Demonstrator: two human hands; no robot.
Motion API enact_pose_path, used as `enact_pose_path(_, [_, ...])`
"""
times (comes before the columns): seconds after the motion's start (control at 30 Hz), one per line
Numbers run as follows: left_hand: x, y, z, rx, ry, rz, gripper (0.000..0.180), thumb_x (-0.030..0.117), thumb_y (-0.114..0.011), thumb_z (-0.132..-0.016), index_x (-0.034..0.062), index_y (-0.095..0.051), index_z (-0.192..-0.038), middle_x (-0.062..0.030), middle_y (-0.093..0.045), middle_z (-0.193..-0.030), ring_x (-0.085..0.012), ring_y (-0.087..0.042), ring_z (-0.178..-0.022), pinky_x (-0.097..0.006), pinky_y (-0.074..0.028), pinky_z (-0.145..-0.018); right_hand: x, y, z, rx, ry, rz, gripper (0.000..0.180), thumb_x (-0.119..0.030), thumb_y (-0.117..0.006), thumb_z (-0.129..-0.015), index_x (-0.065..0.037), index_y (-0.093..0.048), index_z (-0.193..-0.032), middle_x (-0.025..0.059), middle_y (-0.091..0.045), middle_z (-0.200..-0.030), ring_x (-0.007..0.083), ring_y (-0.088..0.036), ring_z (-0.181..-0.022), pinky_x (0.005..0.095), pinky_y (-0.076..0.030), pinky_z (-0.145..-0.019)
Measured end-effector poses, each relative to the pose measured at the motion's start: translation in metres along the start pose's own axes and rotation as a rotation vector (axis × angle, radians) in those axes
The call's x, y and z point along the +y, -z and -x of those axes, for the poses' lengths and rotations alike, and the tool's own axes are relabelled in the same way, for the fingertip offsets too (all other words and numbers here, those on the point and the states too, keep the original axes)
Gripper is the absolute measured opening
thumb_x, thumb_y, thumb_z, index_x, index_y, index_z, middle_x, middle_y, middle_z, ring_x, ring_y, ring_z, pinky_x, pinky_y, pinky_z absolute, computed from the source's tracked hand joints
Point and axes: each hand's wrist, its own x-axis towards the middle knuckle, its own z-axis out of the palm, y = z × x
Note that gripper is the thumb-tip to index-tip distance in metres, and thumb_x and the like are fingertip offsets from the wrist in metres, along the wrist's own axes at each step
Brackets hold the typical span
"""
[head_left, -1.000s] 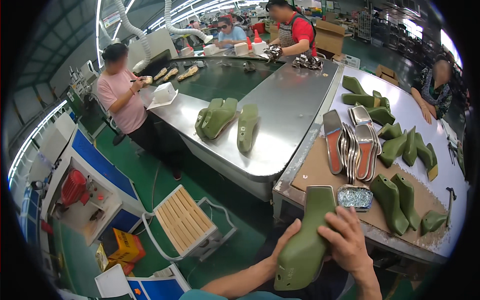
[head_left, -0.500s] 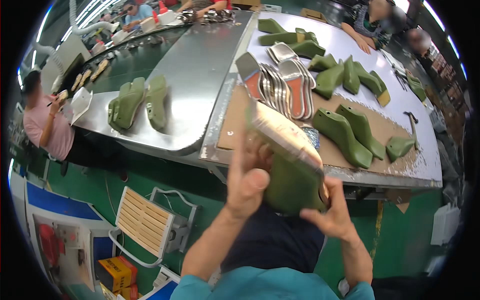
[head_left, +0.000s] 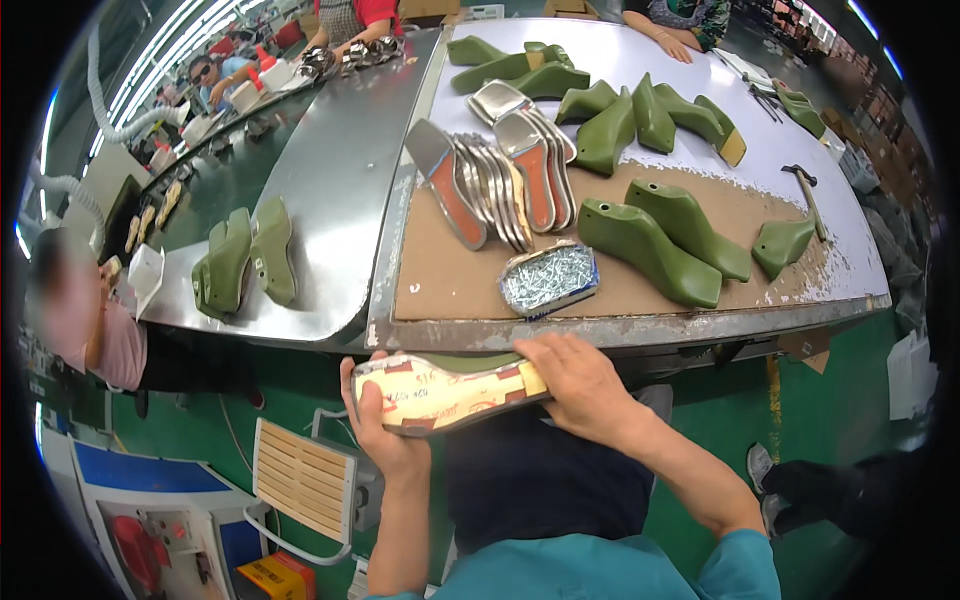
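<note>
The shoe last [head_left: 450,392] is lying on its side just below the front edge of the workbench [head_left: 640,325], its sole face turned up towards the camera with a pale insole board covering it, red patches showing at toe and heel. The left hand [head_left: 378,425] is cupping the toe end from underneath, fingers curled shut around it, and that looks like a way of propping the sole flat and steady. The right hand [head_left: 580,385] is clamping down over the heel end, thumb and fingers closed on it, seemingly pressing the board square to the last.

Just above, near the bench edge, a shallow tin of small nails [head_left: 550,278] is sitting within easy reach. Beyond it, a fanned stack of metal sole plates [head_left: 495,175] is leaning in a row, and bare green lasts [head_left: 650,245] are lying about the brown mat. A hammer [head_left: 805,195] is resting towards the right side.
</note>
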Motion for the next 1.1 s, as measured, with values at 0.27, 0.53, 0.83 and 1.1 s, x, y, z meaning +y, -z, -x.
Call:
enact_pose_path(0.27, [0.003, 0.008, 0.004, 0.013, 0.039, -0.155, 0.057, 0.011, -0.056, -0.097, 0.0029, -0.035, -0.149, -0.0228, -0.056, -0.134, -0.0326, -0.06, -0.119, -0.047, -0.051, -0.104, 0.009, -0.01, 0.013, -0.05, -0.023, 0.03, 0.054, 0.006, -0.063, -0.074, 0.003, -0.054, -0.127, 0.0158, -0.059, -0.105, 0.0353, -0.059, -0.092, 0.0443, -0.051, -0.081])
enact_pose_path(0.53, [0.024, -0.034, -0.053, -0.586, -0.526, -1.335, 0.043, -0.009, -0.059, -0.082, 0.0006, -0.066, -0.123, -0.0159, -0.067, -0.118, -0.0277, -0.066, -0.107, -0.037, -0.052, -0.096, -0.004, -0.023, 0.01, -0.055, -0.047, 0.075, 0.055, 0.006, -0.064, -0.071, 0.004, -0.053, -0.124, 0.0161, -0.057, -0.101, 0.0346, -0.059, -0.092, 0.0428, -0.05, -0.081])
enact_pose_path(0.83, [-0.099, -0.15, -0.105, -1.256, -0.385, -1.838, 0.018, 0.024, -0.077, -0.081, 0.0098, -0.079, -0.093, -0.0125, -0.074, -0.089, -0.031, -0.072, -0.087, -0.044, -0.056, -0.08, -0.007, -0.024, 0.014, -0.02, -0.045, 0.152, 0.057, 0.001, -0.069, -0.069, 0.002, -0.055, -0.124, 0.0128, -0.058, -0.1, 0.0295, -0.06, -0.092, 0.0381, -0.052, -0.079])
enact_pose_path(1.1, [-0.088, -0.142, -0.104, -1.099, -0.237, -1.53, 0.018, 0.017, -0.076, -0.086, 0.0065, -0.079, -0.099, -0.0169, -0.075, -0.089, -0.033, -0.073, -0.081, -0.038, -0.057, -0.077, -0.008, -0.026, 0.015, -0.007, -0.073, 0.175, 0.052, -0.005, -0.069, -0.072, 0.003, -0.055, -0.121, 0.0119, -0.057, -0.098, 0.0274, -0.059, -0.09, 0.0361, -0.051, -0.077])
